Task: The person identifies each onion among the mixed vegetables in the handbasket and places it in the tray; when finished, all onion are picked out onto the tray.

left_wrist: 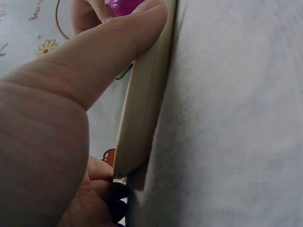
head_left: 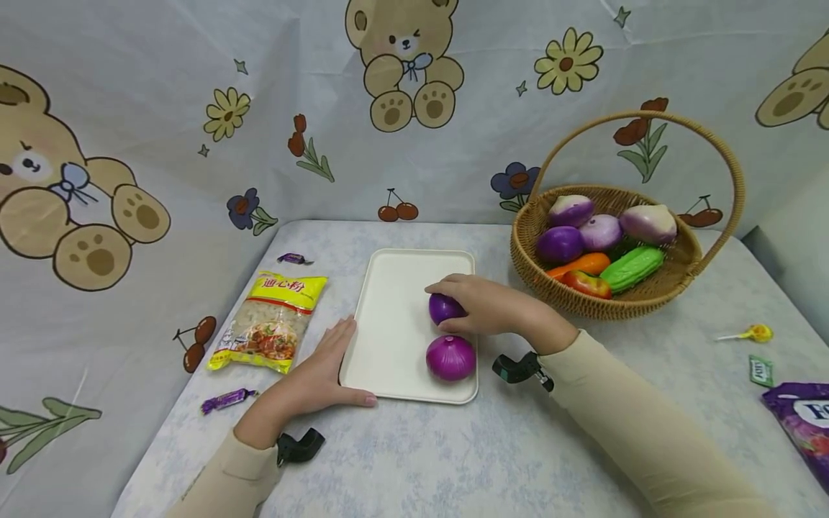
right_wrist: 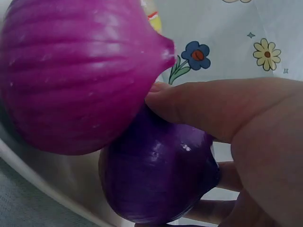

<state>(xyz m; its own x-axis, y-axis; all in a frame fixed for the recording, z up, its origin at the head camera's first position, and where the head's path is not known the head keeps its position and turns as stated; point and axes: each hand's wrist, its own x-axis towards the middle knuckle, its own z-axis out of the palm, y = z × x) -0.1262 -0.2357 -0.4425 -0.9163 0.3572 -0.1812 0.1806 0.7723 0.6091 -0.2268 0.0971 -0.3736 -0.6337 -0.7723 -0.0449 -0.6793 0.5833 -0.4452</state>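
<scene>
My right hand [head_left: 482, 303] grips a dark purple onion [head_left: 445, 309] from above, over the right side of a white rectangular tray [head_left: 395, 324]. In the right wrist view, thumb and fingers lie around this dark onion [right_wrist: 156, 165]. A brighter magenta onion [head_left: 450, 358] sits in the tray's near right corner, close beside it. My left hand [head_left: 324, 378] rests at the tray's near left corner, fingers straight along the left side and thumb along the front edge. The left wrist view shows that thumb [left_wrist: 147, 28] against the tray wall [left_wrist: 144, 99].
A handled wicker basket [head_left: 602, 311] at back right holds purple round vegetables, a carrot, an apple and a green gourd. Left of the tray lie a yellow pasta bag [head_left: 268, 324] and purple-wrapped candies [head_left: 227, 400]. Right: a lollipop [head_left: 756, 333], a green packet [head_left: 760, 370], a purple bag [head_left: 806, 424].
</scene>
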